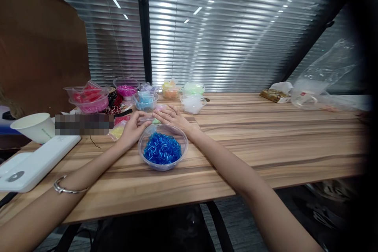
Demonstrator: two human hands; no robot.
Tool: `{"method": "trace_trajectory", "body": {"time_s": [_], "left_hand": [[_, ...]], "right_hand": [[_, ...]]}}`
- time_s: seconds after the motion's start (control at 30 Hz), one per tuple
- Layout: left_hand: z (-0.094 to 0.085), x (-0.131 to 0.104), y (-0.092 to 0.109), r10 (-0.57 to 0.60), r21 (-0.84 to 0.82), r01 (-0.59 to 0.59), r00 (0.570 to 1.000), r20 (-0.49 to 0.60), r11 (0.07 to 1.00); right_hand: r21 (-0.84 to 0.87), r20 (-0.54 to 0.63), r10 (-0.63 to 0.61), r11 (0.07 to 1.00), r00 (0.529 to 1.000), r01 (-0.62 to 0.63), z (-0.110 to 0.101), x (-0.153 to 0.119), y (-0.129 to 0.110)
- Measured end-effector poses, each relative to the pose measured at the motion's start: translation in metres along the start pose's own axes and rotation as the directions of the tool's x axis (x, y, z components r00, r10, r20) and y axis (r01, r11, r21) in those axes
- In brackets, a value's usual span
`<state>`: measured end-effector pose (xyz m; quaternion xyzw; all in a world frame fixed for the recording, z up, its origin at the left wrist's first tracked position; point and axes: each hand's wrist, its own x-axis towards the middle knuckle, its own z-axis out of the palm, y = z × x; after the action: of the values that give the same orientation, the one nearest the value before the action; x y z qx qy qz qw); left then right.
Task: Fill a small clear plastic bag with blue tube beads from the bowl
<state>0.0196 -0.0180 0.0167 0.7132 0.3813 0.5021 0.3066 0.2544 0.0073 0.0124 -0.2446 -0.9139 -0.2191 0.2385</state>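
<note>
In front of me a clear plastic bowl holds many short blue tube beads. Just behind its left rim, my left hand rests with loosely bent fingers, thumb apart from them. My right hand lies behind the bowl, fingers stretched out flat toward the left hand. Small plastic bags with pink and green contents lie close to the fingertips; whether the fingers touch them I cannot tell. A bag with yellow contents is left of my left hand.
Along the back stand bowls with red, magenta, light blue, orange and white contents. At left are a paper cup and a long white device. A tissue pack and clear plastic bag sit far right.
</note>
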Motion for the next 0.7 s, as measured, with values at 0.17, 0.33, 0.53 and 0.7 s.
{"method": "trace_trajectory", "body": {"time_s": [0.17,0.33,0.53,0.7], "left_hand": [[0.002,-0.003,0.008,0.102,0.112,-0.104,0.995,0.024,0.988],[-0.003,-0.001,-0.001,0.175,0.217,-0.225,0.958,0.227,0.950],[-0.001,0.003,-0.011,0.177,0.393,-0.315,0.921,0.348,0.864],[0.003,0.008,-0.020,0.125,0.546,-0.358,0.901,0.416,0.758]], "right_hand": [[-0.028,0.005,-0.064,0.998,0.998,0.064,0.002,0.000,0.001],[-0.106,-0.008,-0.169,0.980,0.986,0.168,0.008,0.000,0.007],[-0.108,-0.064,-0.269,0.959,0.961,0.262,0.014,0.003,0.010],[-0.111,-0.068,-0.241,0.966,0.968,0.232,0.018,0.006,0.010]]}}
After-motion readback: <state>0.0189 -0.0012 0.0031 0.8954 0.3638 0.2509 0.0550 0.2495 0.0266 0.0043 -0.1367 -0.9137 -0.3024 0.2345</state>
